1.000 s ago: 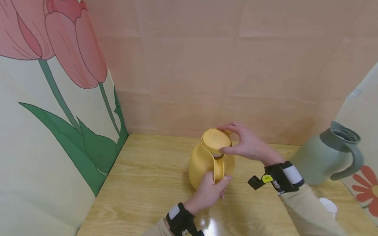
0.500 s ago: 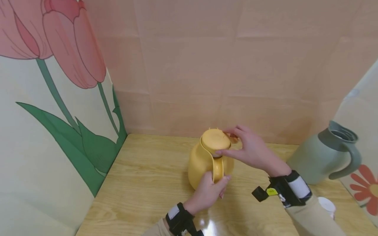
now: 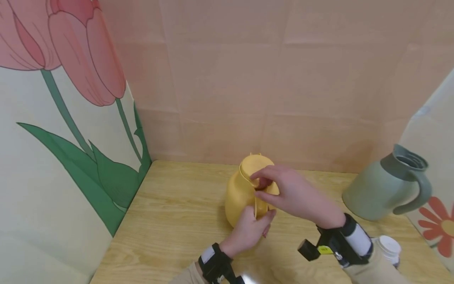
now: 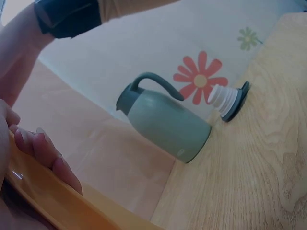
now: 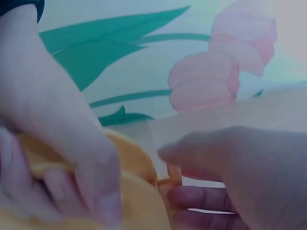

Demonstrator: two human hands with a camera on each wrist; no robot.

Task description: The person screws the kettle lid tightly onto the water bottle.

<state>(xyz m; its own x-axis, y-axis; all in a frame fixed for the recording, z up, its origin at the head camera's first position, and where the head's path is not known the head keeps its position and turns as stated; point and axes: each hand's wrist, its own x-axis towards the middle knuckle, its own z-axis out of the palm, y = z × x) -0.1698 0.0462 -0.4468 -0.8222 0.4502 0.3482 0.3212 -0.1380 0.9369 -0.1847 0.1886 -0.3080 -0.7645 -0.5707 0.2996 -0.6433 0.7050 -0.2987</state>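
Your left grip (image 3: 248, 230) is clasping the handle (image 3: 261, 209) of the yellow jug (image 3: 235, 197), with the fingers wrapping around it and the thumb lying along the near side. The yellow jug is standing upright on the wood-grain tabletop (image 3: 177, 205), near the middle, and its lid (image 3: 253, 161) is sitting on top. Your right grip (image 3: 294, 193) is reaching in from the right; its fingers are bending over the near edge of the lid, while its thumb is pointing toward the top of the handle. You are leaving a gap between thumb and forefinger, and I cannot tell whether you are pinching anything there.

To your right, well apart from the yellow jug, a grey-green jug (image 3: 376, 189) is standing on the tabletop, its handle facing right and its dark collar showing an uncovered mouth. Near it, a white stopper (image 4: 224, 99) is resting on its dark cap, partly hiding behind your right sleeve (image 3: 377, 270) in the head view. Behind everything, a pinkish wall covering (image 3: 220, 79) is hanging, with printed tulips (image 3: 88, 59) filling the left side.
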